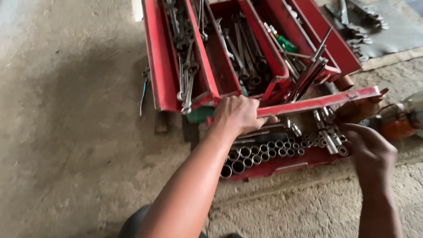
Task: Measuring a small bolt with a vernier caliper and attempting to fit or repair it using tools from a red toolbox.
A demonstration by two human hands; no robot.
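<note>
While my left hand (pixel 238 115) gripped the red toolbox tray (pixel 317 102), my right hand (pixel 368 147) hovered half-open beside the sockets (pixel 264 152).

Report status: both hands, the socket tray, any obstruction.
Left hand grips red tray rail. Right hand open beside sockets. Nothing blocking.

A workshop: a red fold-out toolbox (pixel 161 66) full of wrenches (pixel 187 66) and sockets (pixel 260 152) on a rough concrete floor (pixel 66 132).
</note>
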